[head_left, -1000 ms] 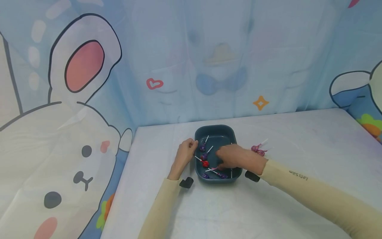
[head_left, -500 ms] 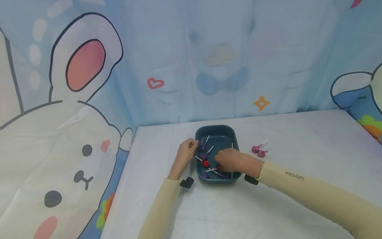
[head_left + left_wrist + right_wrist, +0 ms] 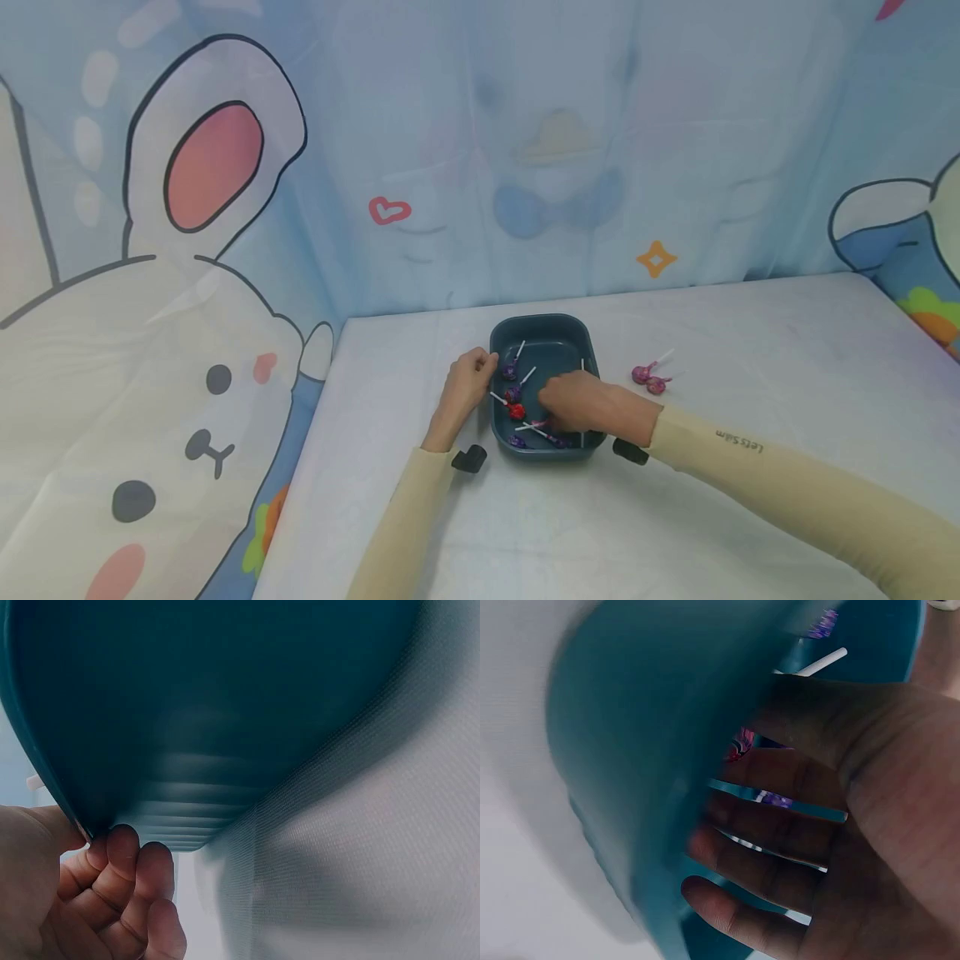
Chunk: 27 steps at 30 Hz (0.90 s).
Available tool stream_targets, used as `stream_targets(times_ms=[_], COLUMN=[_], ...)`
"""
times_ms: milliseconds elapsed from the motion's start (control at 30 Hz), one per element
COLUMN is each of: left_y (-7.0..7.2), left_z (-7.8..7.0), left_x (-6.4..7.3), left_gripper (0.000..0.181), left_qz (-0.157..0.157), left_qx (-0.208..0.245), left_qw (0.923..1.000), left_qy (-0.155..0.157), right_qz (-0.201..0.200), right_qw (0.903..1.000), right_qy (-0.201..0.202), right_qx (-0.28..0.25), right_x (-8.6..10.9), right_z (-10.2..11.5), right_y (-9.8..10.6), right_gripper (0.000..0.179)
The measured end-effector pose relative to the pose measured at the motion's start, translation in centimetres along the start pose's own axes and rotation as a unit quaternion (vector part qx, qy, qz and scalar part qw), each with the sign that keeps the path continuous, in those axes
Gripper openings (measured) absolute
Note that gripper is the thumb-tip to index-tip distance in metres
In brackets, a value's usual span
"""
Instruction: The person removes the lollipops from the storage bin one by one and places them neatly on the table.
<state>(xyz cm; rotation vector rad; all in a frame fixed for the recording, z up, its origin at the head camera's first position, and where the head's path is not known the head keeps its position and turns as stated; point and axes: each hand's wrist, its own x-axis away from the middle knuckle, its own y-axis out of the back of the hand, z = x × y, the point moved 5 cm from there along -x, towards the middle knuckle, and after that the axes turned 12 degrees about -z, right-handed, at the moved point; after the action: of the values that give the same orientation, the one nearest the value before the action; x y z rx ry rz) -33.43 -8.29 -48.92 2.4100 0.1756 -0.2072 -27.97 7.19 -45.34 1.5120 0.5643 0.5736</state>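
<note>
A dark teal rectangular bin [image 3: 558, 327] sits on the white table with several lollipops inside. My left hand [image 3: 468, 385] pinches its left rim, thumb over the edge and curled fingers against the outer wall [image 3: 225, 690]. My right hand [image 3: 581, 402] reaches down inside the bin. In the right wrist view, a pink wrapped lollipop [image 3: 740, 744] shows between its thumb and index finger, while the other fingers spread loosely. Left in the bin lie a red lollipop [image 3: 517, 411] and purple lollipops [image 3: 510, 371]; another purple one [image 3: 776, 799] shows behind my right fingers.
Two pink lollipops [image 3: 641, 374] lie on the table [image 3: 787, 358] to the right of the bin. A printed cloth backdrop [image 3: 450, 167] hangs behind the table's far edge. Black wrist cameras [image 3: 470, 458] are worn at both wrists.
My right hand has shifted slightly left within the bin, its fingers staying low near the pink lollipop. The left hand holds the rim as before.
</note>
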Motion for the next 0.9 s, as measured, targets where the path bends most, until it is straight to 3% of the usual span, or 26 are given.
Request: stream_targets(times_ms=[200,400,900], left_y=[-0.1,-0.1,-0.2], left_z=[0.1,0.2,0.1], left_x=[0.0,0.0,0.0], left_gripper=[0.031,0.031,0.031], left_qz=[-0.003,-0.003,-0.003], left_qx=[-0.001,-0.004,0.002], left_qw=[1.0,1.0,1.0], left_qy=[-0.003,-0.007,-0.002], right_qz=[-0.022,-0.014,-0.033], right_qw=[0.9997,0.9993,0.999], right_qy=[-0.007,-0.014,-0.028], right_qx=[-0.01,-0.03,-0.013], right_x=[-0.4,-0.4,0.3], right_z=[-0.6,-0.9,-2.2], right_y=[0.9,1.5,2.8], right_gripper=[0.013,0.012,0.016])
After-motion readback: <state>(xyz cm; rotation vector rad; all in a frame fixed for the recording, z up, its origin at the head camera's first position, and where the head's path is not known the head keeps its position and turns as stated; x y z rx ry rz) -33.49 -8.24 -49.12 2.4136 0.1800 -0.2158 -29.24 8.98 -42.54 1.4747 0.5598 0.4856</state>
